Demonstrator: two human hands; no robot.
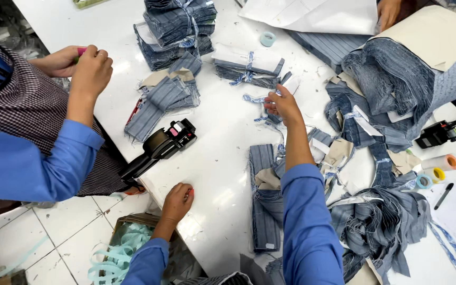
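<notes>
The broad white work surface [222,158] runs from the upper left to the lower right of the view and carries heaps of cut blue striped denim. The largest heap, a loose mound of striped denim pieces under a sheet of beige card [397,84], lies at the upper right. Two tied stacks of folded denim pieces [178,29] sit at the top centre.

A long, narrow bundle of blue striped denim strips [264,198] lies just left of the right forearm, its long axis running toward and away from the person, the near end pointing at the person's body. A co-worker in blue sleeves and a checked apron [22,105] stands at the left with both hands raised.

On the floor below the surface edge, a brown cardboard box [133,221] holds a tangle of pale teal ribbon scraps [114,256].

A black hand-held labelling gun [162,145] lies flat near the surface edge, its long axis diagonal, head pointing up and right.

The right hand [283,105] reaches across the surface, its fingers pinched closed on a thin blue-and-white tie strip [257,99] that trails leftward. The left hand [178,200] rests on the near surface edge, fingers curled and holding nothing.
</notes>
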